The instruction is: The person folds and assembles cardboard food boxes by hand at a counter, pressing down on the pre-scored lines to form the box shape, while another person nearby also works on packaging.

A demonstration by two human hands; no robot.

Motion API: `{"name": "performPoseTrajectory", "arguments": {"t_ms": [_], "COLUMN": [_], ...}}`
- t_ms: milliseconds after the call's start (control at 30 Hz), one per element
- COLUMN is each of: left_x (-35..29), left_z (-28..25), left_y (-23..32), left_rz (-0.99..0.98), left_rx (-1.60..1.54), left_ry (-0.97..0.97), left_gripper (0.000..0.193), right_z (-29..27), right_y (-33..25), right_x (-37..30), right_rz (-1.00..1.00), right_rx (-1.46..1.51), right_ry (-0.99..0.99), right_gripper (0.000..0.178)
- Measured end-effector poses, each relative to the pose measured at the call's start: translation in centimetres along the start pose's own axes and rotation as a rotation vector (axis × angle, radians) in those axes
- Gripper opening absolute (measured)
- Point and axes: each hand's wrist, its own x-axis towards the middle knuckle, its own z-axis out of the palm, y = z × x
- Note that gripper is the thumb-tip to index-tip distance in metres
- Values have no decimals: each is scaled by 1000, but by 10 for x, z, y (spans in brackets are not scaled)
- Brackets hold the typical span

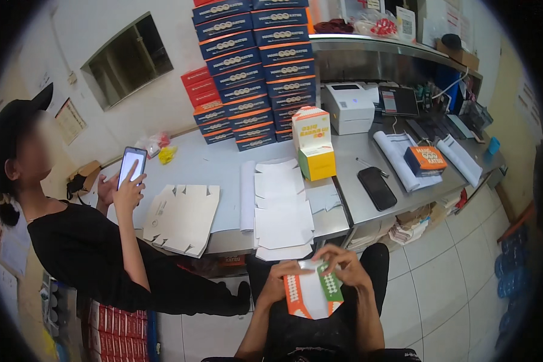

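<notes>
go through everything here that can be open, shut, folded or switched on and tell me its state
left hand: gripping the carton blank
right hand: gripping the same blank
carton blank: partly folded
yellow box: upright, lid open
black phone: face up, screen dark
co-worker's phone: screen lit
flat cartons: unfolded

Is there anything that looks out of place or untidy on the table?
Nothing looks spilled or broken. The white sheets lie unevenly and hang over the table edge. Both hands hold a flat box.
</notes>
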Motion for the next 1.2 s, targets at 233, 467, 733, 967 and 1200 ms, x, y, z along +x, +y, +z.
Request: {"name": "performPoseTrajectory", "arguments": {"t_ms": [233,467,733,967,1200], "left_x": [82,203,285,330,366], "left_z": [37,5,-9,-27,-7], "left_y": [7,-51,-121,-126,-158], "left_rz": [-11,32,-77,-131,-485], "left_rx": [308,336,471,461,539], "left_ry": [289,411,547,622,563], "left_gripper": [85,68,79,91,81], "right_z": [-35,-96,-140,-167,-177], "right_y": [36,66,97,131,162], "right_x": [46,156,234,280,301], "right_rz": [-81,-94,-134,-78,123], "right_rx": [-103,-332,-427,-671,-671], "right_ry": [497,385,390,522,545], "right_gripper": [13,55,68,68,69]}}
